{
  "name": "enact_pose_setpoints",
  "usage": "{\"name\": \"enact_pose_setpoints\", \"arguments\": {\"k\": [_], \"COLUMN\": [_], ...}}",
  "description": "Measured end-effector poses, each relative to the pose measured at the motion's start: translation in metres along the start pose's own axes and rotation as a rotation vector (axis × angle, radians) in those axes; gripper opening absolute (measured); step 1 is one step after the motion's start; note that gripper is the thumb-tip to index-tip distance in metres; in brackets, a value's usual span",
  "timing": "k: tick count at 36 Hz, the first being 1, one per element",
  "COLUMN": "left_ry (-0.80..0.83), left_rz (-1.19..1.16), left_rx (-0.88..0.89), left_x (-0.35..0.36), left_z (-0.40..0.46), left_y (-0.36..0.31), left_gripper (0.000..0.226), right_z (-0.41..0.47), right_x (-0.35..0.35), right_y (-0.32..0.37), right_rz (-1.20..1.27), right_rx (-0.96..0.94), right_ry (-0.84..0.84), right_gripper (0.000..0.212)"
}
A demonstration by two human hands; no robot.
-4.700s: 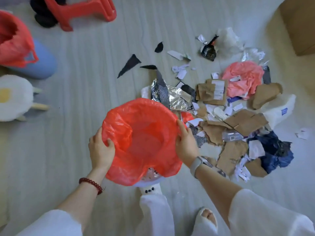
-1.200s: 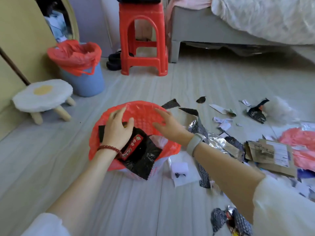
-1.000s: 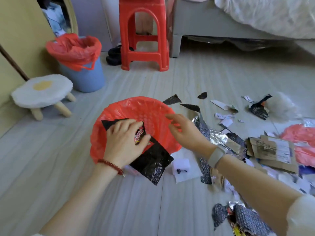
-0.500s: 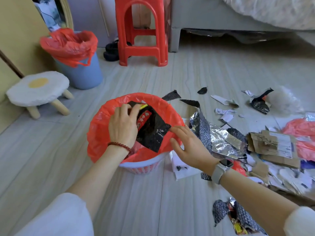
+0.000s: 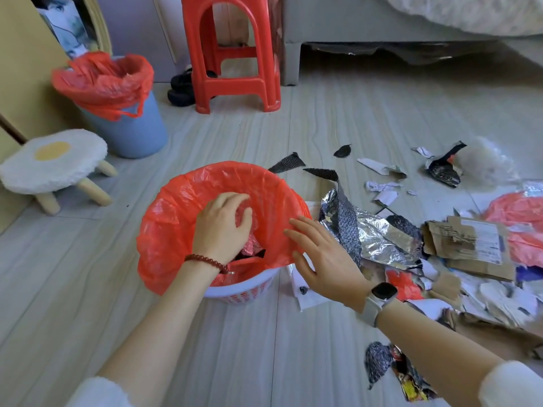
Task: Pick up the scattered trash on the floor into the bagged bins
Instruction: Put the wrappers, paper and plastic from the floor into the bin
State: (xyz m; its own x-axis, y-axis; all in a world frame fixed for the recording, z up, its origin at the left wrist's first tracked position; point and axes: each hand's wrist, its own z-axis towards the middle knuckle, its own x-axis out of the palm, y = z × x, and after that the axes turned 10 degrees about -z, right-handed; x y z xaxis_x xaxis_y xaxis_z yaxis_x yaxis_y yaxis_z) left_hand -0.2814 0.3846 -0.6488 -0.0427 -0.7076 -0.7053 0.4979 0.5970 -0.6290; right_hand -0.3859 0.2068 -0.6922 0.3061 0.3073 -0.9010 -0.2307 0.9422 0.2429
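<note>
A white basket bin lined with a red bag stands on the floor in front of me. My left hand is down inside the bag, its fingers curled over a black snack wrapper that is mostly hidden under it. Straight-fingered, my right hand rests on the bag's right rim. Scattered trash lies to the right: silver foil, torn cardboard, paper scraps and a crumpled wrapper near my right forearm.
A second bin, blue with a red bag, stands at the back left beside a white egg-shaped stool. A red plastic stool and black slippers are behind it. A bed runs along the back right.
My left hand pushed the black wrapper from above the rim down into the red-bagged bin. My right hand shifted from the rim's inner edge to lie flat on its right side.
</note>
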Motion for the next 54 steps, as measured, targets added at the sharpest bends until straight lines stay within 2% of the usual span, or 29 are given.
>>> {"name": "enact_pose_setpoints", "arguments": {"k": [1, 2, 4, 5, 6, 7, 10, 12, 14, 17, 19, 21, 24, 26, 28, 32, 34, 37, 42, 45, 49, 50, 52, 54], "left_ry": [0.075, 0.219, 0.582, 0.694, 0.69, 0.594, 0.108, -0.085, -0.144, -0.039, 0.124, 0.32, 0.629, 0.822, 0.981, 0.953, 0.965, 0.936, 0.928, 0.834, 0.725, 0.726, 0.75, 0.772], "left_rz": [0.024, 0.066, 0.213, 0.26, 0.263, 0.252, 0.145, 0.08, 0.064, 0.001, -0.02, -0.015, 0.096, 0.218, 0.292, 0.292, 0.285, 0.252, 0.209, 0.142, -0.072, -0.11, -0.14, -0.143], "left_rx": [0.039, 0.044, -0.053, -0.123, -0.152, -0.137, -0.003, 0.182, 0.377, 0.6, 0.645, 0.554, 0.3, 0.13, 0.019, 0.024, 0.114, 0.33, 0.523, 0.567, 0.557, 0.543, 0.469, 0.424], "left_x": [0.0, 0.003, 0.011, 0.013, 0.013, 0.014, 0.016, 0.022, 0.036, 0.069, 0.098, 0.132, 0.174, 0.191, 0.198, 0.207, 0.215, 0.233, 0.256, 0.266, 0.274, 0.274, 0.27, 0.263], "left_z": [-0.005, -0.01, -0.016, -0.017, -0.017, -0.016, -0.021, -0.031, -0.048, -0.08, -0.103, -0.127, -0.157, -0.168, -0.175, -0.185, -0.191, -0.198, -0.205, -0.204, -0.204, -0.205, -0.206, -0.21], "left_y": [-0.003, -0.003, 0.001, 0.002, 0.001, -0.001, -0.02, -0.044, -0.068, -0.089, -0.088, -0.076, -0.052, -0.033, -0.016, -0.005, -0.013, -0.029, -0.046, -0.046, -0.032, -0.027, -0.025, -0.031], "left_gripper": [0.048, 0.05, 0.041, 0.035, 0.031, 0.028, 0.037, 0.033, 0.026, 0.026, 0.027, 0.032, 0.05, 0.062, 0.065, 0.069, 0.066, 0.069, 0.07, 0.051, 0.018, 0.019, 0.039, 0.054], "right_z": [-0.001, -0.002, -0.005, -0.007, -0.009, -0.012, -0.025, -0.04, -0.058, -0.09, -0.114, -0.14, -0.178, -0.2, -0.217, -0.247, -0.261, -0.274, -0.281, -0.289, -0.291, -0.29, -0.291, -0.3], "right_x": [0.0, 0.0, 0.0, -0.001, -0.002, -0.004, -0.011, -0.012, -0.011, -0.007, -0.003, 0.001, 0.008, 0.011, 0.012, 0.018, 0.02, 0.022, 0.019, 0.017, 0.008, 0.003, -0.008, -0.018], "right_y": [-0.002, -0.004, -0.007, -0.009, -0.01, -0.012, -0.023, -0.035, -0.049, -0.067, -0.077, -0.084, -0.093, -0.096, -0.094, -0.09, -0.089, -0.086, -0.093, -0.101, -0.106, -0.106, -0.105, -0.105], "right_rz": [0.008, 0.016, 0.031, 0.038, 0.043, 0.045, 0.049, 0.04, 0.018, -0.018, -0.043, -0.112, -0.274, -0.348, -0.382, -0.296, -0.211, -0.225, -0.231, -0.114, 0.077, 0.127, 0.215, 0.249], "right_rx": [0.007, 0.016, 0.031, 0.038, 0.046, 0.056, 0.113, 0.145, 0.165, 0.202, 0.229, 0.251, 0.3, 0.408, 0.532, 0.694, 0.721, 0.647, 0.579, 0.568, 0.834, 0.924, 1.076, 1.149], "right_ry": [-0.005, -0.011, -0.02, -0.021, -0.022, -0.021, 0.005, 0.042, 0.099, 0.25, 0.367, 0.451, 0.546, 0.587, 0.623, 0.772, 0.865, 0.915, 0.798, 0.71, 0.484, 0.405, 0.289, 0.236], "right_gripper": [0.04, 0.04, 0.041, 0.041, 0.041, 0.041, 0.043, 0.043, 0.041, 0.04, 0.039, 0.04, 0.036, 0.041, 0.05, 0.075, 0.085, 0.088, 0.056, 0.039, 0.022, 0.021, 0.022, 0.03]}}
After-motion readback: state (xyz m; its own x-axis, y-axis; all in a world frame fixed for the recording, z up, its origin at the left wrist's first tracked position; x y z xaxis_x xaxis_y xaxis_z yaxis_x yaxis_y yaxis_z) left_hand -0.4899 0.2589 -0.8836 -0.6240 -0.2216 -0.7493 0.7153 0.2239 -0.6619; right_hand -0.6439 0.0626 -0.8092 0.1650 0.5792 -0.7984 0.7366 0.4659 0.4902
